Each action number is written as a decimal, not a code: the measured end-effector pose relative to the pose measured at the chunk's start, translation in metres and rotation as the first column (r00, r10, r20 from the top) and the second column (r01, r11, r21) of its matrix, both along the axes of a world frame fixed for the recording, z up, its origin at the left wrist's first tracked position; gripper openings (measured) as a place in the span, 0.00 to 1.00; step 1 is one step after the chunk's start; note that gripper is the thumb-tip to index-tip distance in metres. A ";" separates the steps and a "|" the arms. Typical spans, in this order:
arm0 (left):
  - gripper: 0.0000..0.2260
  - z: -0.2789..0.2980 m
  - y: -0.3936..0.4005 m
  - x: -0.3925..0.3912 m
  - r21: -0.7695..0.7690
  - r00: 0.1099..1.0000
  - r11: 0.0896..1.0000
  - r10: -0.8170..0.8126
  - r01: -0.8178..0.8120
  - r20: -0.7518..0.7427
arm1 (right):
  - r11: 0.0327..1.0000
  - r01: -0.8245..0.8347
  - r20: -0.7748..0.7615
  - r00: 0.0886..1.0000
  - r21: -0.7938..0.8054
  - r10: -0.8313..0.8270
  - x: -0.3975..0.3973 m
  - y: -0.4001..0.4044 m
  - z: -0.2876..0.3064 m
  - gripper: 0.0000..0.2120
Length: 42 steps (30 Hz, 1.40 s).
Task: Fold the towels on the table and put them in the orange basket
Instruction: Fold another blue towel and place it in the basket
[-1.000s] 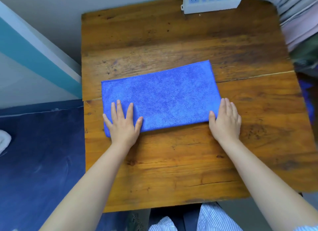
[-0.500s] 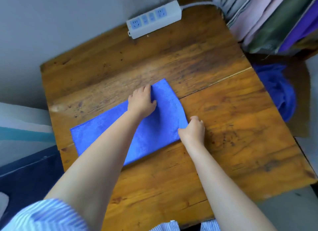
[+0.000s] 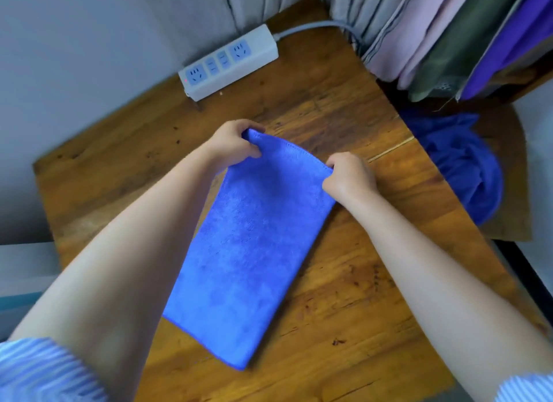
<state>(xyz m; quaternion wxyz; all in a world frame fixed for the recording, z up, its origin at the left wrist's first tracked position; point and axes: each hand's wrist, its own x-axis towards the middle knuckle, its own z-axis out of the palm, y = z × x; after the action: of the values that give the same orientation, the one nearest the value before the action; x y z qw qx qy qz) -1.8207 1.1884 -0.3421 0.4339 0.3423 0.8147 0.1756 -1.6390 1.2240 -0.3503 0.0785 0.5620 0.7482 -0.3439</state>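
A blue towel [image 3: 248,246], folded into a long strip, lies on the wooden table [image 3: 344,282] running from the near left toward the far middle. My left hand [image 3: 233,144] pinches its far left corner. My right hand [image 3: 348,177] pinches its far right corner. The far edge between them is lifted a little off the table. The orange basket is not in view.
A white power strip [image 3: 229,65] lies at the table's far edge with its cable running right. Hanging clothes [image 3: 449,36] crowd the far right. A heap of blue cloth [image 3: 460,165] lies beside the table's right edge, on a brown surface.
Both hands went from lying flat on the towel's near edge to its right end, and now they pinch that end's two corners and lift it. The view has swung right.
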 end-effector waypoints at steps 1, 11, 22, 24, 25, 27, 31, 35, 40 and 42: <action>0.18 0.006 0.002 -0.003 0.034 1.000 0.999 -0.012 0.012 -0.013 | 0.998 -0.029 -0.023 0.999 0.063 0.031 -0.002 0.007 0.005 0.11; 0.05 0.046 -0.081 -0.034 0.315 0.749 0.764 -0.310 0.563 -0.586 | 0.770 -0.294 -0.259 0.824 0.566 0.505 0.004 -0.033 0.051 0.07; 0.04 0.006 -0.214 -0.019 -0.141 0.299 0.535 -0.650 0.833 -0.699 | 0.605 -0.476 -0.108 0.723 0.638 0.682 0.041 -0.175 -0.010 0.10; 0.04 -0.002 -0.226 -0.014 -0.149 0.288 0.534 -0.645 0.832 -0.708 | 0.616 -0.425 -0.128 0.746 0.664 0.653 0.045 -0.192 -0.021 0.11; 0.03 -0.007 -0.231 -0.013 -0.137 0.289 0.540 -0.627 0.830 -0.724 | 0.618 -0.395 -0.141 0.756 0.680 0.639 0.047 -0.199 -0.025 0.12; 0.04 -0.014 -0.242 -0.011 -0.137 0.297 0.567 -0.604 0.813 -0.739 | 0.607 -0.342 -0.155 0.771 0.717 0.618 0.047 -0.212 -0.030 0.12; 0.06 -0.025 -0.252 -0.012 -0.142 0.321 0.612 -0.581 0.778 -0.748 | 0.549 -0.298 -0.136 0.777 0.781 0.615 0.045 -0.230 -0.043 0.11; 0.12 -0.032 -0.259 -0.012 -0.164 0.352 0.676 -0.556 0.718 -0.753 | 0.489 -0.368 -0.027 0.777 0.791 0.629 0.045 -0.238 -0.058 0.10; 0.14 -0.031 -0.266 0.000 -0.375 0.495 0.766 -0.630 0.522 -0.598 | 0.487 -0.481 0.047 0.745 0.729 0.665 0.054 -0.237 -0.058 0.15; 0.12 -0.028 -0.271 0.007 -0.259 0.524 0.813 -0.545 0.522 -0.655 | 0.538 -0.439 -0.048 0.741 0.720 0.670 0.058 -0.228 -0.044 0.15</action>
<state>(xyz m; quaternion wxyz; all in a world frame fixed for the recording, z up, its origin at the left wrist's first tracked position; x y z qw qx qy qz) -1.8140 0.9174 -0.3702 0.1278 0.6078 0.7742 -0.1220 -1.5814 0.9958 -0.3944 -0.1434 0.2163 0.9611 -0.0944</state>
